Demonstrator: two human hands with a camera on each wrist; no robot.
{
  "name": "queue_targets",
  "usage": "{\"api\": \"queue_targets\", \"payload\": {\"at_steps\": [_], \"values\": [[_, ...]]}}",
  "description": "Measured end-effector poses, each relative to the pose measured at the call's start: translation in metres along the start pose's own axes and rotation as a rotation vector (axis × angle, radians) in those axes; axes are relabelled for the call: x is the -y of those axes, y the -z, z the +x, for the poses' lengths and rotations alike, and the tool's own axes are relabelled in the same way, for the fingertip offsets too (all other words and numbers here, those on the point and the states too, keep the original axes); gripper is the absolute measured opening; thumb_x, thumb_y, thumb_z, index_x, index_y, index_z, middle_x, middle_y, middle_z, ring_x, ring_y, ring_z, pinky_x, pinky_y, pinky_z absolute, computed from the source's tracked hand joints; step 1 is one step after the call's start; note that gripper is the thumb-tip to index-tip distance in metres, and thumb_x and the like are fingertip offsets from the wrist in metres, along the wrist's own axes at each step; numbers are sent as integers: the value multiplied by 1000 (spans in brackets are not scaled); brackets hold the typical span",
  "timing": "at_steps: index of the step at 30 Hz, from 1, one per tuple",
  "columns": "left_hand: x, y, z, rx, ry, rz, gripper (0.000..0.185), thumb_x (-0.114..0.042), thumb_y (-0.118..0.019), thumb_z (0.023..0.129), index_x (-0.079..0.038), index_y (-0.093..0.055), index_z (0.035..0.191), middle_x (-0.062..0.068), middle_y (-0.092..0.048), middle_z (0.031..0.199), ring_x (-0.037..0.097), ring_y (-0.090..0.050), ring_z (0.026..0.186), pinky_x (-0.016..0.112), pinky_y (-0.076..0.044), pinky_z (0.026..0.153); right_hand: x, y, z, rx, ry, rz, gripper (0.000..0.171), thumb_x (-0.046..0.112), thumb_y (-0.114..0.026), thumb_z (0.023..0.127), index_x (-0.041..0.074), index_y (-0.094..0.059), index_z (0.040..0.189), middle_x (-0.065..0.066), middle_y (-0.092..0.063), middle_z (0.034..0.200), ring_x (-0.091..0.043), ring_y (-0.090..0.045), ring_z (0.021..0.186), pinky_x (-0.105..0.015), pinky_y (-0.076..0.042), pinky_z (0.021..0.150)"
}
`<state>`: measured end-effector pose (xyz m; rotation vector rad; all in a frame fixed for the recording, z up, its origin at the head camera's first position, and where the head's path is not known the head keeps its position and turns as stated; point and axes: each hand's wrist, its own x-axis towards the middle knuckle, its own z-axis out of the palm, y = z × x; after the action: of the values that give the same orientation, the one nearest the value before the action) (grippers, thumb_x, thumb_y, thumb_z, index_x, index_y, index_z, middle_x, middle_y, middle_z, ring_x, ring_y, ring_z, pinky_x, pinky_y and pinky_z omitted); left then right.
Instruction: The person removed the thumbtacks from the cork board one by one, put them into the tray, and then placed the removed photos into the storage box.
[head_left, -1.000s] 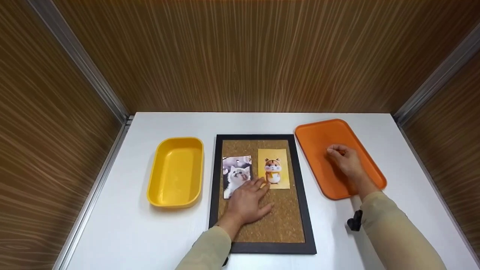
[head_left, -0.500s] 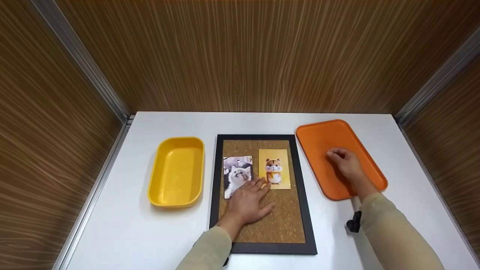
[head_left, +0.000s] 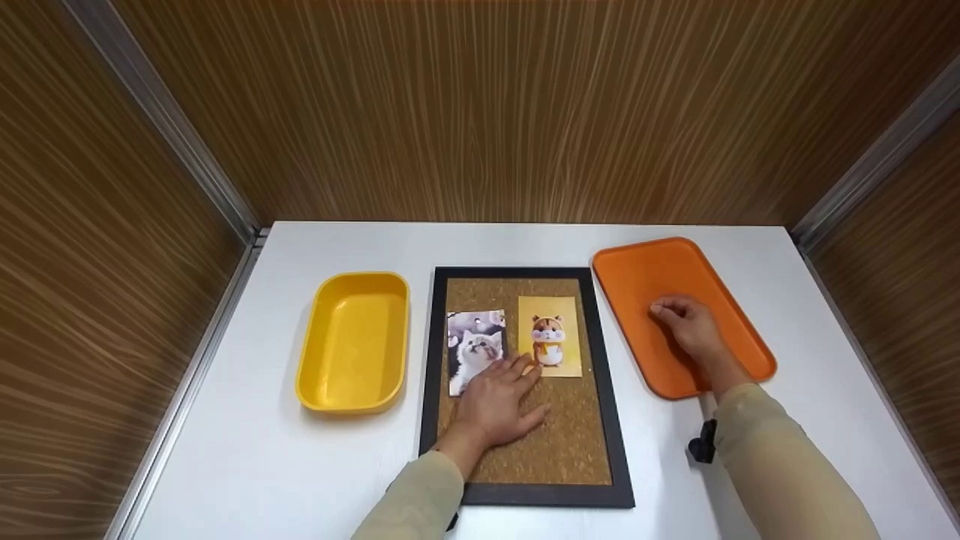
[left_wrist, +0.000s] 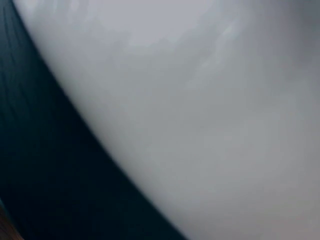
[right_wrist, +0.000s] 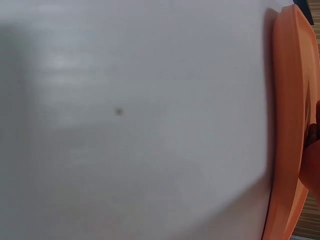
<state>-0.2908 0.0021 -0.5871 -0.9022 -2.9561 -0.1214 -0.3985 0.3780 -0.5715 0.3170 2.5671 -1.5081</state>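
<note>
Almost nothing has moved since a second ago: the left hand (head_left: 495, 401) still lies flat and released on the cork board (head_left: 559, 442), fingertips on the cat photo (head_left: 474, 346). Beside it the hamster photo (head_left: 550, 335) looks unpinned. Farther off, the right hand (head_left: 690, 326) curls in the orange tray (head_left: 645, 274), perhaps pinching a pin; I cannot tell.

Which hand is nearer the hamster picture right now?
Left. The left hand lies flat on the cork board, fingertips at the hamster picture's lower left corner; the right hand is off to its right, in the orange tray.
</note>
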Motion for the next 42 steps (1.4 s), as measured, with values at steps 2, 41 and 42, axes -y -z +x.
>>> {"api": "queue_targets", "payload": {"at_steps": [2, 41, 42], "values": [[0, 1, 0, 3, 3, 0, 72, -70, -39, 105, -26, -50, 161, -1, -46, 165, 19, -44, 151, 34, -32, 125, 1, -1, 1, 6, -2, 3, 46, 43, -65, 106, 6, -66, 132, -13, -54, 133, -31, -52, 114, -34, -48, 96], [0, 0, 1, -2, -4, 8, 71, -69, -40, 104, -25, -51, 160, -1, -47, 165, 20, -44, 151, 35, -33, 125, 0, -3, 7, 29, 82, -46, 39, 32, -69, 105, -2, -74, 123, -20, -48, 150, -41, -38, 137, -57, -34, 116], [0, 0, 1, -7, -4, 5, 71, -69, -41, 104, -25, -51, 159, -1, -47, 164, 20, -44, 151, 34, -33, 125, 0, -3, 7, 29, 87, -43, 39, 31, -70, 105, -3, -74, 123, -21, -49, 149, -41, -38, 137, -56, -34, 117]]}}
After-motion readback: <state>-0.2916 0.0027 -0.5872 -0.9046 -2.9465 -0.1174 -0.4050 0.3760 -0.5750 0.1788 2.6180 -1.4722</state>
